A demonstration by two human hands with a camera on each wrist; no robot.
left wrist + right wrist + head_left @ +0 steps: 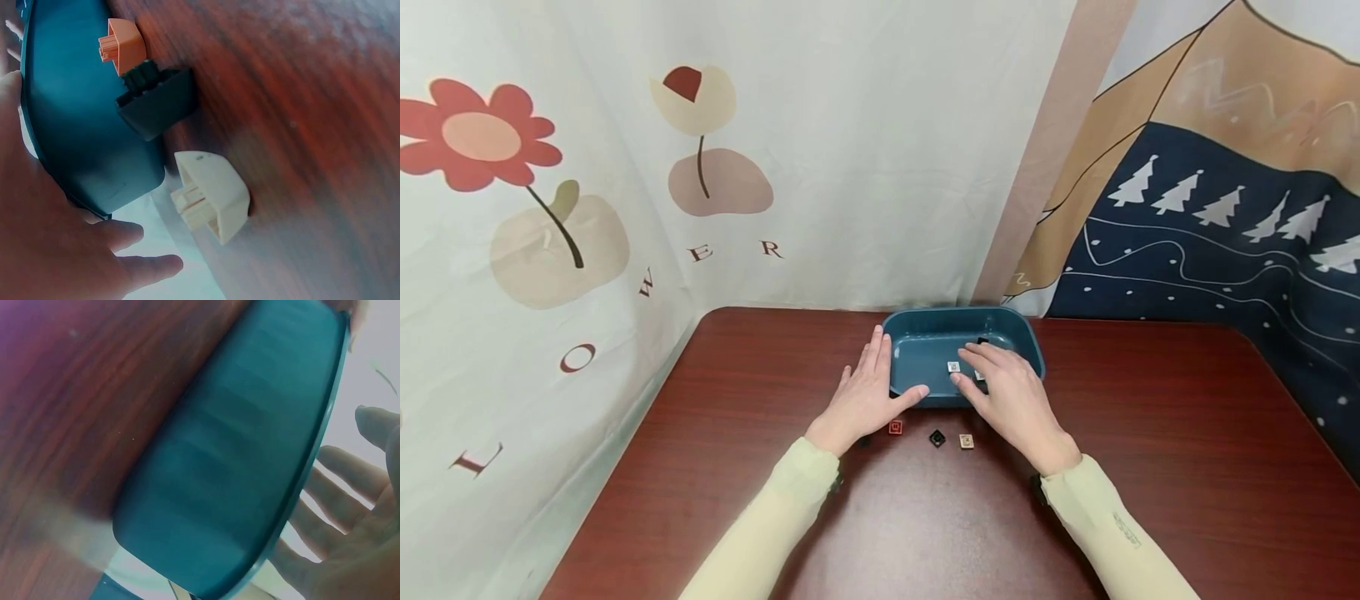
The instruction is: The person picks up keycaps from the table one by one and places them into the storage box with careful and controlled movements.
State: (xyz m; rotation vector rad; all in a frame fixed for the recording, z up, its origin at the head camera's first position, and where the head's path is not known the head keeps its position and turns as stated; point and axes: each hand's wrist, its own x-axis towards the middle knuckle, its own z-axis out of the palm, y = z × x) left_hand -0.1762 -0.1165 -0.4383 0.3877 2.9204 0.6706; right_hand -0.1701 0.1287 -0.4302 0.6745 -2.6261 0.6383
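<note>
A blue plastic tray [917, 400] sits near the table's back edge. My left hand [865, 396] rests at its left rim, fingers straight and thumb spread toward the front rim. Over the tray's right half hovers my right hand [1011, 396], fingers loosely bent and thumb apart from them; nothing shows between them. Inside lie a white keycap [953, 367], another pale one partly behind the right fingers, and a black keycap [982, 340]. On the table before the tray are a red-orange keycap [895, 427], a black keycap [937, 437] and a cream keycap [966, 442].
The brown wooden table [760, 375] extends to both sides of the tray. A white curtain [865, 150] with printed flowers hangs behind and to the left. A dark blue printed cloth [1210, 250] hangs at the back right.
</note>
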